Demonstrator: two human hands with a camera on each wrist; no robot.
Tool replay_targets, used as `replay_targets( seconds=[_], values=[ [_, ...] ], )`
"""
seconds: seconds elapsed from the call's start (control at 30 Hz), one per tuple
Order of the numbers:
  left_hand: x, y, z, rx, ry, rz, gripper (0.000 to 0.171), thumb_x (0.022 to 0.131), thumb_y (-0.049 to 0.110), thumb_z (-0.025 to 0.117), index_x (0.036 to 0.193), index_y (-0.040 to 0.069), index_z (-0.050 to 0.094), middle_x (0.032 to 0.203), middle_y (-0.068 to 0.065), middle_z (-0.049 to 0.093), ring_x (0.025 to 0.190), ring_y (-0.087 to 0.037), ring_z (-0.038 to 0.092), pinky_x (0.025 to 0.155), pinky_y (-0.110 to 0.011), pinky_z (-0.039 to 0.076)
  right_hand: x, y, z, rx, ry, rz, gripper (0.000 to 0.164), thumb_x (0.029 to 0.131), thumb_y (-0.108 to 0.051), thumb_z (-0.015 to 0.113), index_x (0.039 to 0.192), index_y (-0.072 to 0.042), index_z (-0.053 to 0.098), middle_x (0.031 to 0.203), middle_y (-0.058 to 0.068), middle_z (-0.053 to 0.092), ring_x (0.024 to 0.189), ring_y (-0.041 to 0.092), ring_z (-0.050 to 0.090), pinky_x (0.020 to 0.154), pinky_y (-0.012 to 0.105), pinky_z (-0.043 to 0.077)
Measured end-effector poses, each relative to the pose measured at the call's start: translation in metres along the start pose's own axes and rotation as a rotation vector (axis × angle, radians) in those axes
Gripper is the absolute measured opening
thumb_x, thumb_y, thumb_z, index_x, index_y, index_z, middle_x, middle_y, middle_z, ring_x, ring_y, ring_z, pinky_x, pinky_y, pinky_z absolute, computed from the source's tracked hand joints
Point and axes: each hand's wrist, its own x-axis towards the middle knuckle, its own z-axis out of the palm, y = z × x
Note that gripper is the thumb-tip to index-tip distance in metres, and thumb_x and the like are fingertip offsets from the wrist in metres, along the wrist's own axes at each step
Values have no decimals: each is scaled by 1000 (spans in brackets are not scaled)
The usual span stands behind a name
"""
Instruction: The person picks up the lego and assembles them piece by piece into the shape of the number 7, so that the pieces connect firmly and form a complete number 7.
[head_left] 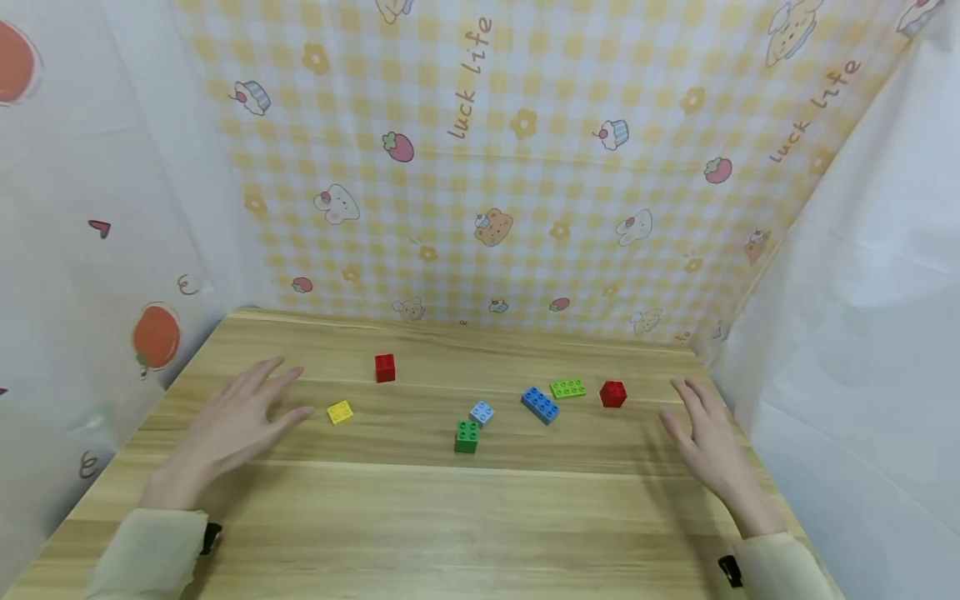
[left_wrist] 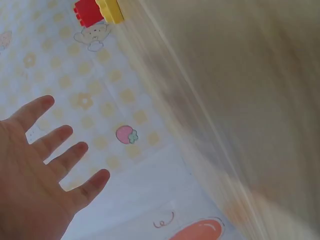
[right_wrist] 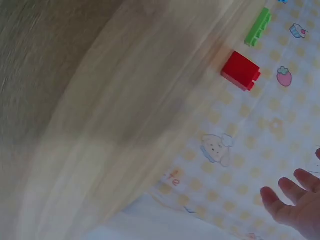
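Note:
My left hand hovers over the left side of the table with its fingers spread, holding nothing. Just right of its thumb lies a flat yellow brick, and farther back stands a red brick. On the right, my right hand is also spread and holds nothing. Nearest to it is a second red brick. Between the hands lie a flat lime green brick, a long blue brick, a small light blue brick and a green brick. Both palms show in the wrist views.
The wooden table ends at a yellow checked cloth at the back. White sheets hang along both sides, the left sheet and the right sheet, close to the hands.

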Motion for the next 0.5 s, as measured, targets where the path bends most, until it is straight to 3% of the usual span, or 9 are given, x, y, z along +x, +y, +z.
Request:
replay_targets(
  seconds=[0.27, 0.5],
  values=[
    [12, 22, 6, 9, -12, 16, 76, 92, 66, 49, 148, 13, 43, 149, -20, 38, 132, -46, 36, 99, -68, 28, 11, 11, 11, 94, 4, 55, 50, 103, -22, 52, 140, 9, 40, 139, 36, 34, 124, 55, 34, 91, 70, 33],
    [20, 41, 20, 0, 7, 63, 79, 86, 70, 55, 143, 14, 51, 140, -14, 51, 125, -40, 49, 96, -63, 37, 18, 20, 13, 262, -31, 202, 54, 104, -33, 49, 143, 3, 39, 142, 29, 38, 124, 50, 40, 89, 61, 42]
  ],
)
